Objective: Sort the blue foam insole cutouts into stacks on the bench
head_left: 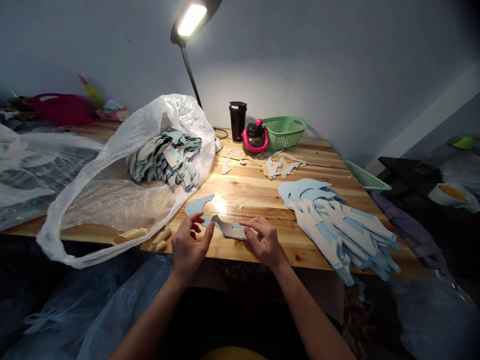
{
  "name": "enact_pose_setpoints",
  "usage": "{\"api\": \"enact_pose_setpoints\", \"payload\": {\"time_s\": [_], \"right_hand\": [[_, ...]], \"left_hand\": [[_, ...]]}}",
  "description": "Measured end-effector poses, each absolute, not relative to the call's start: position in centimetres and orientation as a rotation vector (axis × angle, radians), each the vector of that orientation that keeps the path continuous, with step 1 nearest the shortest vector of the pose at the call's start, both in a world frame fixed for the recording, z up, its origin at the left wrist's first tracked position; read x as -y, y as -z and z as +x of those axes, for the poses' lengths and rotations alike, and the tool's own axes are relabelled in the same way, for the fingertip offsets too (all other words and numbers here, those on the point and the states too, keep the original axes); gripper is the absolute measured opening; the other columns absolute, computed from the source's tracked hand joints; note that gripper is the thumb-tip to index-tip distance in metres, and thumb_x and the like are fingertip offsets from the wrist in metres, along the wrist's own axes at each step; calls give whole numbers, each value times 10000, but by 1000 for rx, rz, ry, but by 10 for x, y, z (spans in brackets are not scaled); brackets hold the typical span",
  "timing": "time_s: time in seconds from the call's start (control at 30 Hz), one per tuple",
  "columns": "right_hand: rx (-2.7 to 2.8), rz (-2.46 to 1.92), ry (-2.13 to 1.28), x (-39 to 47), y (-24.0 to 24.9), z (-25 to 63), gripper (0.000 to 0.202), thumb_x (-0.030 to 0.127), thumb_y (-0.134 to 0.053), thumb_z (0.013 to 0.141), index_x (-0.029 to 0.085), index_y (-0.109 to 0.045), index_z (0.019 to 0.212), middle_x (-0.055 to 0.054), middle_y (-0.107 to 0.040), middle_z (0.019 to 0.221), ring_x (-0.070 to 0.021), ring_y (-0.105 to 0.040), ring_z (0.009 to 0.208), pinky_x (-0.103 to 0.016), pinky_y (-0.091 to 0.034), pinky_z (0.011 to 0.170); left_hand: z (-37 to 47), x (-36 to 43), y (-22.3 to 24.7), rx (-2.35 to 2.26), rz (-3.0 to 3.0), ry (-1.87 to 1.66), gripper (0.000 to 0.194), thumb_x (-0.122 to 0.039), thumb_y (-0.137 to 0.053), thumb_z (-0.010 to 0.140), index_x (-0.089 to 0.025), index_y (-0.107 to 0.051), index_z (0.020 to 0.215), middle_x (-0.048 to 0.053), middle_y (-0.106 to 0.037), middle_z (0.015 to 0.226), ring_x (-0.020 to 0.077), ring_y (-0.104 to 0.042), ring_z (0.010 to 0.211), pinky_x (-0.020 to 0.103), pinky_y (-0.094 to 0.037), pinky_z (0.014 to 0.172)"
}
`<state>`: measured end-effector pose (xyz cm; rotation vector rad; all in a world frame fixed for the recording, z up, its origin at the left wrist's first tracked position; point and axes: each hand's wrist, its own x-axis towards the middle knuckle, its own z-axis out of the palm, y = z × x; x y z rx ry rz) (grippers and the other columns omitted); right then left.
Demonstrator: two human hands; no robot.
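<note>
A light blue and grey cut-out piece point(228, 229) lies near the table's front edge between my hands. My left hand point(191, 242) is at its left part, thumb and fingers apart around the narrow middle. The thumb and fingers of my right hand point(262, 240) pinch its right end. The piece's rounded blue end point(197, 205) reaches up and left past my left fingers. Many similar pieces lie fanned in a pile point(330, 220) to the right. More are heaped point(168, 157) inside a clear plastic bag point(187, 107) on the left.
Pale scraps point(275, 166) lie mid-table. Behind them are a black tumbler point(237, 120), a pink-handled bottle point(255, 140) and a green basket point(283, 131). A lit lamp point(189, 65) stands behind. Beige rolls point(162, 239) rest at the front edge.
</note>
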<state>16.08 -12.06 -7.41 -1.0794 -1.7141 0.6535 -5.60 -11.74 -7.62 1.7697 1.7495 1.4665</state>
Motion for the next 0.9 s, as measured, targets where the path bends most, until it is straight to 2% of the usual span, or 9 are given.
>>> {"api": "enact_pose_setpoints", "payload": {"time_s": [0.13, 0.23, 0.5, 0.67, 0.8, 0.9], "right_hand": [[1842, -1236, -499, 121, 78, 155, 197, 242, -610, 915, 221, -786, 999, -63, -734, 922, -221, -632, 910, -344, -491, 835], [1930, -1294, -438, 122, 80, 152, 199, 205, -602, 913, 238, -790, 970, -53, -720, 944, -210, -640, 929, -313, -489, 817], [1995, -1336, -411, 124, 80, 153, 182, 213, -617, 916, 258, -784, 972, -37, -699, 1002, -191, -656, 962, -278, -479, 801], [2039, -1378, -439, 124, 79, 153, 214, 241, -609, 930, 274, -747, 1091, -35, -699, 1029, -190, -665, 967, -269, -469, 777], [2053, -1453, -456, 123, 78, 152, 199, 263, -637, 921, 269, -720, 1101, -34, -694, 1066, -190, -666, 943, -267, -455, 738], [2052, -1474, -470, 121, 78, 151, 146, 259, -648, 912, 244, -692, 1051, -33, -686, 1071, -187, -659, 922, -265, -443, 731]], "left_hand": [[-61, 95, 80, -1764, 1879, -1425, 289, -477, -676, 861, -189, -684, 833, 24, -678, 800, 168, -598, 688, 293, -464, 643], [-64, 84, 83, -1786, 1964, -1389, 285, -444, -627, 876, -194, -660, 743, 41, -663, 816, 194, -625, 752, 322, -474, 711], [-69, 82, 91, -1908, 2024, -1229, 308, -463, -592, 873, -194, -698, 767, 69, -643, 862, 237, -627, 828, 358, -480, 764], [-70, 82, 91, -1937, 1972, -1184, 302, -466, -605, 850, -199, -706, 750, 71, -667, 846, 244, -640, 824, 363, -496, 757], [-70, 84, 88, -1809, 1881, -1297, 282, -454, -638, 837, -196, -717, 752, 72, -693, 872, 226, -656, 836, 343, -534, 758], [-70, 89, 85, -1635, 1741, -1473, 259, -448, -695, 827, -195, -745, 804, 72, -700, 921, 212, -671, 887, 283, -545, 669]]}}
